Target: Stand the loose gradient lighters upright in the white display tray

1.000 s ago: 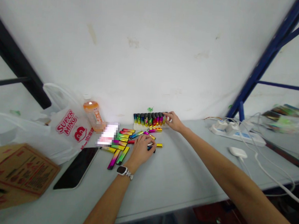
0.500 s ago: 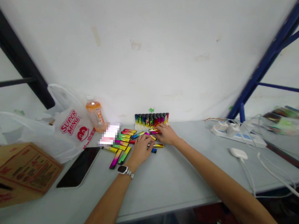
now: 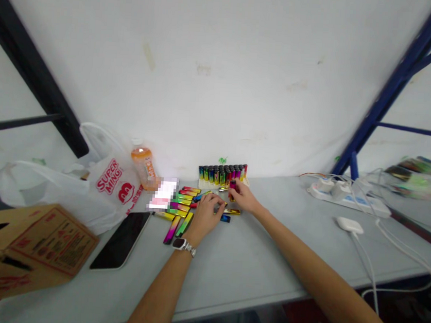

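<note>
My right hand [image 3: 243, 195] is closed, with a magenta and red lighter [image 3: 232, 184] pinched upright between thumb and fingers. This is just in front of a pale tray [image 3: 208, 185] by the wall, where several shiny lighters [image 3: 222, 175] stand in rows, black ends up. My left hand [image 3: 205, 214], a watch on its wrist, rests low over the loose lighters. Its fingers are curled towards the thumb; what lies between them is partly hidden. Around it lie a green lighter [image 3: 184, 224], a magenta and yellow lighter [image 3: 172, 229], a gold lighter [image 3: 232, 212] and a blue lighter [image 3: 225, 219].
Left on the grey table [image 3: 253, 261] are a phone [image 3: 121, 241], a cardboard box [image 3: 45, 248], a plastic bag [image 3: 107, 189] and an orange drink bottle [image 3: 144, 169]. A power strip [image 3: 348, 199] and a white charger [image 3: 349, 225] with cables lie right.
My right hand has lifted a lighter from the loose ones and now holds it upright. My left hand stays over the pile. The view has shifted slightly.
</note>
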`<action>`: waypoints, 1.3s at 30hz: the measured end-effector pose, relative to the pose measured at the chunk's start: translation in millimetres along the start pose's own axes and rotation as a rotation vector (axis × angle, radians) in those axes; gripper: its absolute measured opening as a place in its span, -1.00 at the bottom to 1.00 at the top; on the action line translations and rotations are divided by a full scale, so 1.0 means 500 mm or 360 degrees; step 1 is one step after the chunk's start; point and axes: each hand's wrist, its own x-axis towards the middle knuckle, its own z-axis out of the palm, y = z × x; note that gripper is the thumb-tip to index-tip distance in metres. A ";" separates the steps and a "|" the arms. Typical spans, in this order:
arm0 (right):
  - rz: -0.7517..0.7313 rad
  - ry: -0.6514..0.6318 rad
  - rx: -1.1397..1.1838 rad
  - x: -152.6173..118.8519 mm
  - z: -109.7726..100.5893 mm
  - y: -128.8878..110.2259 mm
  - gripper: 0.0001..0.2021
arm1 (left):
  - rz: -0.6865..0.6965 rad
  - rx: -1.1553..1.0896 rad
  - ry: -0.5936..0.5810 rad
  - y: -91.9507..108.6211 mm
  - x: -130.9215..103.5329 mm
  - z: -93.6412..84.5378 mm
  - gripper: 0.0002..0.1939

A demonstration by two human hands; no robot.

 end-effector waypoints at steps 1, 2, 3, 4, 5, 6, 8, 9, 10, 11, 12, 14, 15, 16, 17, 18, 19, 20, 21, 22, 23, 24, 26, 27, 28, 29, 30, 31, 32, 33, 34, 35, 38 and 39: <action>0.0051 0.0049 0.0292 -0.010 0.008 -0.008 -0.88 | 0.0001 -0.0005 0.0002 0.000 0.000 0.000 -0.84; 0.0120 0.0077 0.0542 -0.021 0.015 -0.018 -0.84 | 0.0001 -0.0008 0.0002 0.001 0.001 0.000 -0.84; 0.0191 0.0095 0.0727 -0.030 0.021 -0.029 -0.80 | -0.0004 -0.0009 0.0002 0.003 0.000 0.000 -0.85; 0.0258 0.0106 0.0862 -0.039 0.025 -0.039 -0.75 | -0.0012 -0.0009 0.0001 0.004 0.000 0.000 -0.85; 0.0334 0.0106 0.0969 -0.046 0.028 -0.049 -0.71 | -0.0021 -0.0009 -0.0002 0.006 0.000 0.000 -0.85; 0.0416 0.0110 0.1051 -0.052 0.029 -0.056 -0.66 | -0.0031 -0.0010 -0.0006 0.007 -0.001 0.000 -0.85; 0.0611 0.0165 0.1139 -0.059 0.029 -0.062 -0.54 | -0.0043 -0.0014 -0.0007 0.009 -0.001 0.001 -0.85; 0.0694 0.0228 0.1136 -0.060 0.028 -0.062 -0.50 | -0.0043 -0.0019 -0.0007 0.009 -0.002 0.002 -0.84; 0.0744 0.0311 0.1103 -0.060 0.027 -0.061 -0.49 | -0.0040 -0.0026 -0.0007 0.009 -0.002 0.002 -0.83; 0.0754 0.0399 0.1059 -0.060 0.026 -0.059 -0.49 | -0.0039 -0.0034 -0.0007 0.008 -0.002 0.003 -0.83; 0.0737 0.0475 0.1021 -0.059 0.025 -0.058 -0.50 | -0.0040 -0.0041 -0.0008 0.007 -0.003 0.004 -0.82; 0.0695 0.0550 0.1012 -0.058 0.022 -0.055 -0.52 | -0.0046 -0.0042 -0.0011 0.005 -0.002 0.005 -0.81; 0.0706 0.0549 0.1041 -0.057 0.021 -0.055 -0.53 | -0.0050 -0.0038 -0.0014 0.004 -0.002 0.006 -0.81; 0.0739 0.0527 0.1082 -0.057 0.020 -0.055 -0.53 | -0.0051 -0.0032 -0.0019 0.003 -0.002 0.007 -0.81; 0.0779 0.0498 0.1118 -0.057 0.019 -0.055 -0.53 | -0.0052 -0.0026 -0.0026 0.002 -0.002 0.008 -0.81; 0.0805 0.0471 0.1135 -0.057 0.019 -0.055 -0.52 | -0.0053 -0.0022 -0.0031 0.001 -0.001 0.008 -0.81; 0.0808 0.0458 0.1131 -0.057 0.020 -0.054 -0.52 | -0.0053 -0.0019 -0.0034 0.001 -0.001 0.009 -0.80; 0.0791 0.0464 0.1110 -0.057 0.021 -0.053 -0.52 | -0.0053 -0.0018 -0.0032 0.000 -0.001 0.009 -0.80; 0.0763 0.0486 0.1085 -0.058 0.022 -0.051 -0.51 | -0.0052 -0.0017 -0.0027 -0.001 -0.001 0.009 -0.80; 0.0743 0.0510 0.1071 -0.058 0.022 -0.050 -0.51 | -0.0051 -0.0017 -0.0020 -0.001 -0.001 0.010 -0.81; 0.0735 0.0514 0.1082 -0.058 0.023 -0.048 -0.50 | -0.0049 -0.0018 -0.0013 -0.001 -0.001 0.010 -0.81; 0.0732 0.0492 0.1125 -0.057 0.023 -0.046 -0.49 | -0.0047 -0.0019 -0.0008 -0.001 -0.001 0.010 -0.81; 0.0719 0.0403 0.1252 -0.056 0.021 -0.044 -0.47 | -0.0046 -0.0022 -0.0007 0.000 -0.001 0.010 -0.80; 0.0689 0.0374 0.1304 -0.055 0.019 -0.043 -0.46 | -0.0048 -0.0027 -0.0008 0.000 -0.001 0.009 -0.80; 0.0643 0.0369 0.1336 -0.054 0.017 -0.043 -0.45 | -0.0052 -0.0032 -0.0009 0.001 -0.001 0.009 -0.81; 0.0590 0.0386 0.1343 -0.053 0.014 -0.043 -0.45 | -0.0056 -0.0039 -0.0012 0.002 -0.001 0.008 -0.81; 0.0539 0.0412 0.1323 -0.053 0.011 -0.043 -0.45 | -0.0061 -0.0046 -0.0015 0.003 -0.001 0.008 -0.81; 0.0483 0.0437 0.1273 -0.052 0.008 -0.042 -0.46 | -0.0067 -0.0051 -0.0019 0.003 -0.001 0.007 -0.82; 0.0422 0.0453 0.1192 -0.052 0.004 -0.041 -0.48 | -0.0071 -0.0051 -0.0022 0.003 -0.001 0.007 -0.82; 0.0358 0.0461 0.1086 -0.052 0.000 -0.040 -0.52 | -0.0074 -0.0050 -0.0024 0.003 -0.001 0.008 -0.81; 0.0297 0.0471 0.0967 -0.052 -0.005 -0.037 -0.55 | -0.0074 -0.0049 -0.0026 0.001 -0.001 0.008 -0.81; 0.0243 0.0494 0.0843 -0.051 -0.010 -0.034 -0.58 | -0.0070 -0.0050 -0.0025 -0.001 -0.001 0.010 -0.81; 0.0146 0.0651 0.0567 -0.043 -0.030 -0.020 -0.64 | -0.0030 -0.0060 -0.0030 -0.009 0.000 0.016 -0.80; 0.0130 0.0700 0.0509 -0.038 -0.039 -0.014 -0.65 | -0.0015 -0.0060 -0.0033 -0.012 0.000 0.019 -0.80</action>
